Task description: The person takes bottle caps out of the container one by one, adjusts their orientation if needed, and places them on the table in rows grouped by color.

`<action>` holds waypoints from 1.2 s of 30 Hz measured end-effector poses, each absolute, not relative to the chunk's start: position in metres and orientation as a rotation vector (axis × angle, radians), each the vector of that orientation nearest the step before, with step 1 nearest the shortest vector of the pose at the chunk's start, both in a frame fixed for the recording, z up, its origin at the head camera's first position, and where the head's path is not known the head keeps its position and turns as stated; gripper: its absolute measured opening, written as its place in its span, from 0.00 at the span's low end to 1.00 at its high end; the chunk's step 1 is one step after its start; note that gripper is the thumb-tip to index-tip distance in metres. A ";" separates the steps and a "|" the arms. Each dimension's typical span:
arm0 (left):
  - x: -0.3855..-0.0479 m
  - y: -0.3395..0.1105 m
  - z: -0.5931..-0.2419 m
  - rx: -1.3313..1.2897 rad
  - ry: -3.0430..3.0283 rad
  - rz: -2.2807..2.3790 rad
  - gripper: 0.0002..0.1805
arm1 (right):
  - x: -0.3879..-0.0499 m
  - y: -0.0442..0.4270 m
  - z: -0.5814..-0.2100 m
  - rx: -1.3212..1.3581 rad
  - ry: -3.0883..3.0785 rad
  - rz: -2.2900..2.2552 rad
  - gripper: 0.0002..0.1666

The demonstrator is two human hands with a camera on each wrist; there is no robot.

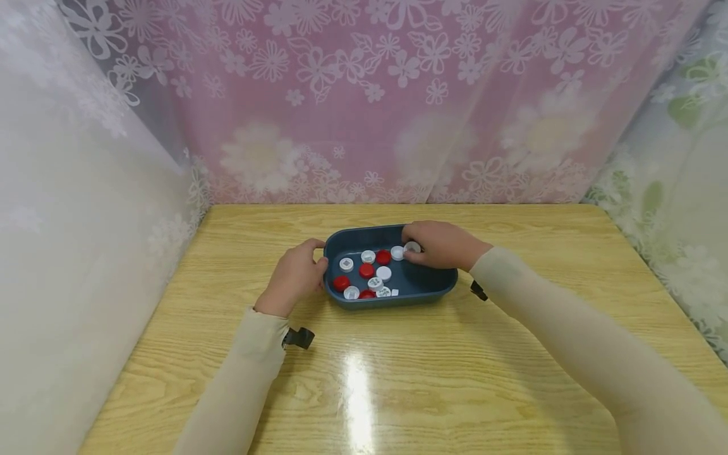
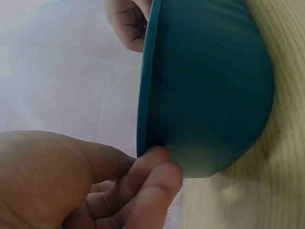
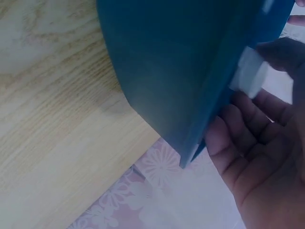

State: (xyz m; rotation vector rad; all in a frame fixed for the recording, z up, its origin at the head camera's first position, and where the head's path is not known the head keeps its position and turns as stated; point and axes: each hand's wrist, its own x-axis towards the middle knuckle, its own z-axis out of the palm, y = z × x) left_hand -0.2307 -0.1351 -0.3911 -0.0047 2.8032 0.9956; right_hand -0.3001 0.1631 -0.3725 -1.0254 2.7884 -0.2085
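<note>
A dark blue oval tub (image 1: 421,296) stands on the wooden table, with several red and white round caps inside, mostly in its left half. My left hand (image 1: 294,278) grips the tub's left end; in the left wrist view the thumb and fingers of that hand (image 2: 109,186) pinch the rim of the tub (image 2: 142,105). Over the tub's right part, my right hand (image 1: 443,244) holds a whitish cap (image 1: 412,248) between thumb and fingers. The right wrist view shows this white cap (image 3: 250,72) pinched by the right hand (image 3: 267,124) at the rim.
The light wooden table (image 1: 512,354) extends around the tub. Behind it hangs a pink flowered curtain (image 1: 398,126), with pale curtains at the left (image 1: 85,221) and right (image 1: 677,177). A small white square piece (image 1: 395,292) lies inside the tub near its front wall.
</note>
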 end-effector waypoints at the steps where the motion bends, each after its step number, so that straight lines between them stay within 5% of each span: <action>1: -0.231 -0.135 -0.391 -0.007 2.800 0.999 0.25 | -0.301 0.163 -0.373 -1.008 2.792 -0.218 0.16; 15: -0.229 -0.140 -0.387 0.046 2.754 0.984 0.27 | -0.298 0.164 -0.369 -1.046 2.837 -0.255 0.17; 26: -0.214 -0.139 -0.371 0.269 2.571 0.856 0.57 | -0.244 0.160 -0.340 -1.178 2.935 -0.836 0.26; 36: -0.209 -0.131 -0.367 0.229 2.667 0.745 0.57 | -0.221 0.152 -0.339 -1.322 3.034 -1.027 0.21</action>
